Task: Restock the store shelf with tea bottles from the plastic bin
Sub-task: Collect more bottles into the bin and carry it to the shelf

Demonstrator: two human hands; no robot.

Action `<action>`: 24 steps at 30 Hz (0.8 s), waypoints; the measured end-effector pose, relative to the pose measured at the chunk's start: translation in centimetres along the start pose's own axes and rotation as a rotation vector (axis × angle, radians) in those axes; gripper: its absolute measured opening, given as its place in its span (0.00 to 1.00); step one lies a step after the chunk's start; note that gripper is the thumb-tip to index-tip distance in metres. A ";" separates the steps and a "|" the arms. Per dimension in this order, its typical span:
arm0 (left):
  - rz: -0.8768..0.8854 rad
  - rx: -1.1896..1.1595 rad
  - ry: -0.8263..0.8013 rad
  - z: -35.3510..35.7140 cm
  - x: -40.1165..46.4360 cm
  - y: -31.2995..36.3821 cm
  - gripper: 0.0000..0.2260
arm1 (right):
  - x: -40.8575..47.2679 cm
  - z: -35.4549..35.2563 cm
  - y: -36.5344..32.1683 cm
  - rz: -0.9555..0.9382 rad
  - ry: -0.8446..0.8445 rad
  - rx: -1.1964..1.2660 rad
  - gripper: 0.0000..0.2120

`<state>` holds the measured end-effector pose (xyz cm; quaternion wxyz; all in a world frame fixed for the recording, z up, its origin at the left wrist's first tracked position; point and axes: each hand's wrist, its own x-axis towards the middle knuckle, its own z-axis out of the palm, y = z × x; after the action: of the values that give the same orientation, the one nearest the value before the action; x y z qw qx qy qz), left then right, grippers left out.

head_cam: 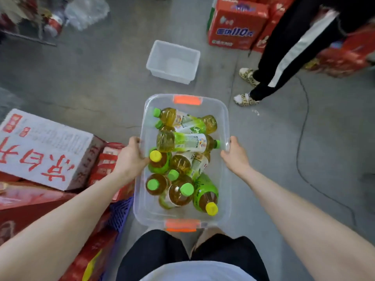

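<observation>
A clear plastic bin (pixel 225 185) with orange latches is held up in front of my body, above the grey floor. Several tea bottles (pixel 183 141) with green and yellow caps lie jumbled inside it. My left hand (pixel 132 156) grips the bin's left rim, fingers curled over the edge. On the opposite side my right hand (pixel 233 152) grips the right rim the same way. No store shelf is in view.
A second, smaller clear bin (pixel 173 61) sits on the floor ahead. Red and white cartons (pixel 43 149) stack at my left. Red packs (pixel 237 25) stand far right. A person's legs (pixel 284 57) are at the right, and a black cable (pixel 302 142) runs along the floor.
</observation>
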<state>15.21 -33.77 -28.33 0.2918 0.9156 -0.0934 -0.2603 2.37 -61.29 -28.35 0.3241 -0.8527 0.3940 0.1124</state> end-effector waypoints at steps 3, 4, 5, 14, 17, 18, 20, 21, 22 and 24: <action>0.070 0.061 -0.099 4.4 -1.6 4.5 0.25 | -2.7 -2.3 7.1 0.106 0.044 0.053 0.14; 0.095 0.083 -0.124 5.9 -2.2 5.9 0.26 | -3.7 -3.0 9.4 0.132 0.057 0.079 0.14; 0.111 0.106 -0.152 7.5 -2.9 7.3 0.26 | -4.7 -3.8 11.7 0.160 0.073 0.107 0.14; 0.331 0.306 -0.360 24.4 -9.3 22.3 0.25 | -12.4 -12.7 33.9 0.440 0.195 0.286 0.13; 0.413 0.366 -0.431 30.4 -10.7 27.8 0.26 | -14.0 -16.3 40.8 0.519 0.240 0.331 0.14; 0.448 0.386 -0.452 32.4 -11.1 29.6 0.26 | -14.5 -17.5 42.9 0.548 0.259 0.340 0.14; 0.518 0.416 -0.494 36.2 -11.9 33.7 0.26 | -15.3 -19.7 46.8 0.611 0.295 0.363 0.14; 0.546 0.429 -0.521 38.0 -12.2 35.7 0.26 | -15.7 -20.8 48.7 0.643 0.315 0.375 0.14; 0.575 0.447 -0.545 39.9 -12.4 37.9 0.26 | -16.0 -21.9 50.5 0.673 0.336 0.385 0.14; 0.635 0.486 -0.587 43.5 -12.5 42.5 0.26 | -16.3 -24.0 53.9 0.730 0.382 0.412 0.13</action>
<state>-19.28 -85.43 -28.51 0.0962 0.7717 -0.5038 -0.3761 -50.12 -92.72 -27.75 0.3475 -0.5813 0.7355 -0.0205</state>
